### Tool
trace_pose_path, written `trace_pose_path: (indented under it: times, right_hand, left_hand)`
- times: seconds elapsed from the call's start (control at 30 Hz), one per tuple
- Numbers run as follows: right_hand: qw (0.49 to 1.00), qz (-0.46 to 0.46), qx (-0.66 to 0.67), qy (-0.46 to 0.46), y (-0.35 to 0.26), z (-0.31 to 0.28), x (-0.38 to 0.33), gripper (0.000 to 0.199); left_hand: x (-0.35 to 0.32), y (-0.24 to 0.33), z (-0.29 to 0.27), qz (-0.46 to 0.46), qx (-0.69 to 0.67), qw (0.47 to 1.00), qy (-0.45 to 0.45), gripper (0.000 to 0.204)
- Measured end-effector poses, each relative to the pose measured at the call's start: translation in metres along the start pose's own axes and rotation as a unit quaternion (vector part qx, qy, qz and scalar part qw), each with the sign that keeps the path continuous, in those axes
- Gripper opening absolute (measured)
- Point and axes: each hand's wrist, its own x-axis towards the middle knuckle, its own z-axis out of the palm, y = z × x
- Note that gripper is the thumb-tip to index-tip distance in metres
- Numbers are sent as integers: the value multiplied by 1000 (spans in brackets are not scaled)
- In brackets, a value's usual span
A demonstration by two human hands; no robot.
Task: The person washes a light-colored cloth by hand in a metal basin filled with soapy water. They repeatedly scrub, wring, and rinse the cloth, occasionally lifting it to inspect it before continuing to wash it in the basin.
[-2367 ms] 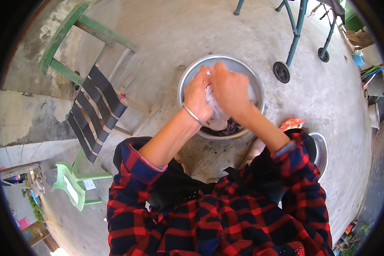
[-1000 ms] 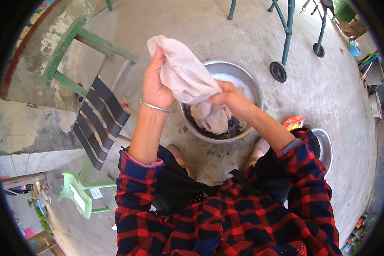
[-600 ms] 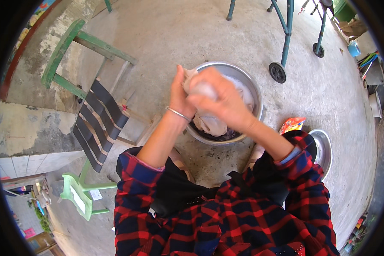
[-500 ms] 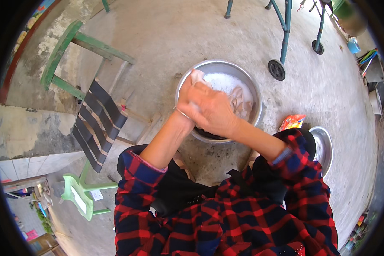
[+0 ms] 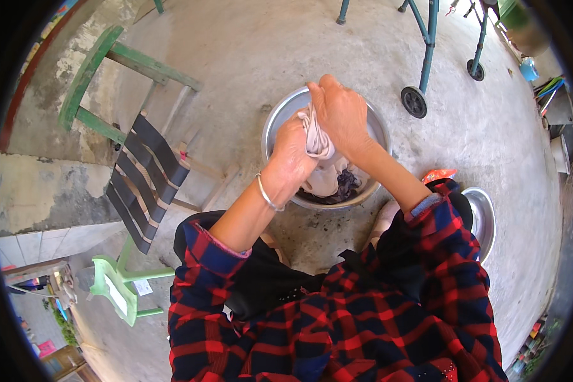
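Observation:
A round metal basin (image 5: 280,114) sits on the concrete floor in front of me, holding wet pale and dark laundry. My left hand (image 5: 293,149) and my right hand (image 5: 340,111) both grip a bunched pale cloth (image 5: 317,137) just above the basin, pressed close together with the cloth squeezed between them. A thin metal bangle circles my left wrist. My sleeves are red and blue plaid, pushed up the forearms.
A black slatted washboard in a wooden frame (image 5: 149,172) lies to the left. A green wooden frame (image 5: 102,76) is farther left, a light green plastic stool (image 5: 118,293) at lower left. A wheeled blue metal stand (image 5: 426,57) stands beyond the basin. A second metal bowl (image 5: 484,219) is at right.
A second ago my left hand lifted the pale cloth high and spread it out. Since then both hands have come back down together over the basin, bunching the cloth between them.

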Motion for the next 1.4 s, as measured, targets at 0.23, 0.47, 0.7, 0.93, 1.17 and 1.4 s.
trace_pose_path:
  times: [0.23, 0.47, 0.7, 0.93, 1.17, 1.4]
  right_hand:
    - [982, -174, 54, 46, -26, 4, -38, 26]
    - [947, 108, 303, 3, 13, -22, 15, 31]
    - [678, 72, 725, -96, 22, -51, 32, 49]
    - [786, 83, 498, -357, 41, -32, 7, 74]
    - [649, 259, 691, -184, 43, 2, -6, 51]
    - [915, -78, 385, -88, -22, -18, -15, 40]
  left_hand:
    - [20, 19, -67, -108, -73, 911, -392, 25]
    - [-18, 47, 14, 12, 190, 970, -150, 49]
    - [-11, 51, 22, 72, 316, 937, -128, 49]
    - [11, 79, 2, 17, -97, 932, -348, 33]
    - [16, 105, -14, 151, -143, 975, -77, 51]
    - [32, 62, -44, 39, -9, 997, -73, 19]
